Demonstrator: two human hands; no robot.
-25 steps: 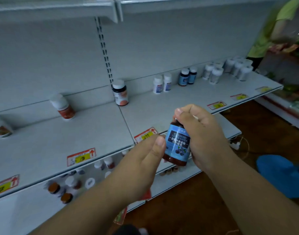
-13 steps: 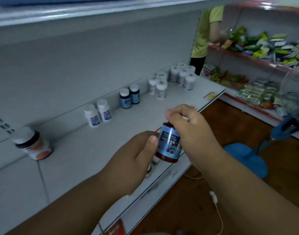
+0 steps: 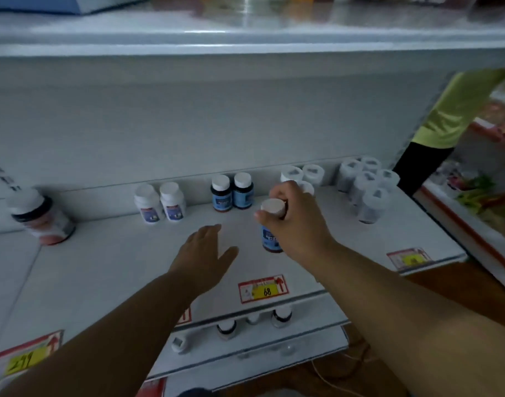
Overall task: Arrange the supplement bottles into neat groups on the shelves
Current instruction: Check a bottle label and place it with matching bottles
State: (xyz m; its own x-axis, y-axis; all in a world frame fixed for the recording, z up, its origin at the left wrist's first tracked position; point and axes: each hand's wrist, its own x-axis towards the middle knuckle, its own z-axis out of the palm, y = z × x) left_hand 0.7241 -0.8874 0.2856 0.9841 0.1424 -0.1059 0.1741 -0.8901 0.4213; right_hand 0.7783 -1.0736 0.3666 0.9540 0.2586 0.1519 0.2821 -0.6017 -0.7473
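My right hand (image 3: 295, 224) grips a dark bottle with a blue label and white cap (image 3: 271, 237) by its top, upright over the white shelf (image 3: 108, 267). Just behind it, against the back wall, stand two matching blue-label bottles (image 3: 232, 193). My left hand (image 3: 204, 253) hovers flat above the shelf to the left of the held bottle, fingers straight and holding nothing. Two white bottles (image 3: 159, 203) stand further left, and an orange-label bottle (image 3: 42, 217) is at the far left.
Several white-capped bottles (image 3: 366, 187) cluster at the shelf's back right. More bottles (image 3: 254, 320) sit on the lower shelf. Price tags (image 3: 263, 289) line the front edge. A person in a yellow-green shirt (image 3: 457, 110) stands at the right beside another rack.
My left hand let go of the blue-label bottle and now lies flat over the shelf. My right hand carried the bottle forward over the shelf, towards the two matching bottles.
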